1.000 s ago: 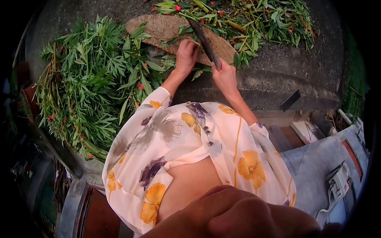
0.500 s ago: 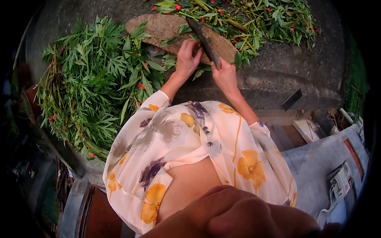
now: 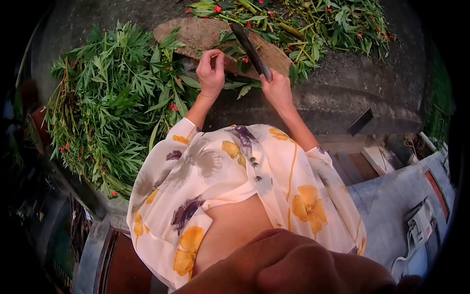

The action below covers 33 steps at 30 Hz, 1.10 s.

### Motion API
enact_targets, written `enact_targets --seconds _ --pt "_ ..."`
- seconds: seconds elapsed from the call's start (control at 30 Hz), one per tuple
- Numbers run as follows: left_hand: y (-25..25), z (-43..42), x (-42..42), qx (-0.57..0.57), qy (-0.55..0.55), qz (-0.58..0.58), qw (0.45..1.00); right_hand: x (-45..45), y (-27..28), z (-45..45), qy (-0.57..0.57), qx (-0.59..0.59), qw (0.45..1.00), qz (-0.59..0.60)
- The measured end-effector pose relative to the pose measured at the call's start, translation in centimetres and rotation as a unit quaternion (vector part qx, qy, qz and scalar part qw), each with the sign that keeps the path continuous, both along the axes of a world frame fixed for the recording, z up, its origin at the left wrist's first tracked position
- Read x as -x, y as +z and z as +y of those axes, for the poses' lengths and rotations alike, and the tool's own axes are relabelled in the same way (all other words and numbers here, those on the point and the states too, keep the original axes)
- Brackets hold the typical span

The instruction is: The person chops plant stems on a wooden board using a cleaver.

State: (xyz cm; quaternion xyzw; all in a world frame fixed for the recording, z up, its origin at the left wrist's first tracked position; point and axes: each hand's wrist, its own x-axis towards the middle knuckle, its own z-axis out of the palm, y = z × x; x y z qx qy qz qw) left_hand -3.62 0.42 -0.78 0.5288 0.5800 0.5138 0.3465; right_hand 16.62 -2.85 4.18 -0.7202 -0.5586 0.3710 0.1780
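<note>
One knife (image 3: 248, 49) over board (image 3: 200, 35), right hand (image 3: 277, 89) clenched round it | left hand (image 3: 211, 79) half-curled, contents unclear | leafy heap (image 3: 115, 98), cuttings (image 3: 342, 29) alongside

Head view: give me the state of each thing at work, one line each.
Left hand: fingers curled; grip unclear.
Right hand: closed around the knife.
Knife: held slantwise at the board.
Board: lying down, partly leaf-strewn.
Left heap: leafy, long-stemmed, piled up.
Far heap: loose, spread out.
</note>
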Motion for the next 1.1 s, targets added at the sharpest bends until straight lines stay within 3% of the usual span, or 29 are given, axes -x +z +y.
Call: enact_targets --seconds 0.13,0.23,0.3,0.43,0.5,0.67,0.73,0.8,0.87,0.9,0.97,1.03,1.1 --pt "2.0 1.0 1.9 0.02 0.05 -0.085 0.995 -0.4 -0.2 -0.1 0.002 -0.014 1.0 0.011" --pt "3.1 2.4 2.6 0.048 0.057 -0.08 0.994 -0.8 0.3 -0.7 -0.023 -0.019 0.999 0.029" --pt "2.8 3.0 2.5 0.132 -0.045 0.107 0.984 -1.0 1.0 -0.9 -0.035 -0.027 0.998 0.034" --pt "0.1 3.2 -0.7 0.098 -0.166 0.162 0.968 -2.0 2.3 -0.8 -0.083 -0.053 0.994 0.046" --pt "-0.6 3.5 -1.8 0.081 -0.255 0.304 0.914 -2.7 2.6 -0.9 -0.103 -0.052 0.992 0.052" --pt "0.1 6.1 -3.2 0.161 -0.295 0.377 0.863 -4.7 3.1 -1.5 -0.177 -0.036 0.98 0.083" --pt "1.1 8.6 -4.8 0.24 -0.329 0.29 0.866 -5.2 2.7 -2.1 -0.174 -0.094 0.977 0.082" --pt "2.8 11.2 -8.8 0.18 -0.314 0.182 0.914 -5.3 3.1 -2.8 -0.24 -0.138 0.952 0.128" --pt "0.9 12.7 -13.7 0.049 -0.266 -0.1 0.958 -5.5 3.4 -3.2 -0.268 -0.122 0.941 0.17" --pt "1.2 13.3 -13.5 0.048 -0.262 -0.098 0.959 -5.4 4.4 -3.1 -0.295 -0.134 0.922 0.213" --pt "1.8 15.0 -12.8 0.006 -0.277 0.095 0.956 -5.5 5.3 -2.6 -0.314 -0.167 0.902 0.244" --pt "-0.3 15.7 -9.1 -0.075 -0.176 0.191 0.963 -6.3 4.4 -2.4 -0.301 -0.164 0.911 0.231" --pt "-1.9 15.6 -4.7 -0.022 -0.116 0.349 0.93 -6.3 3.2 -2.4 -0.291 -0.162 0.918 0.216"
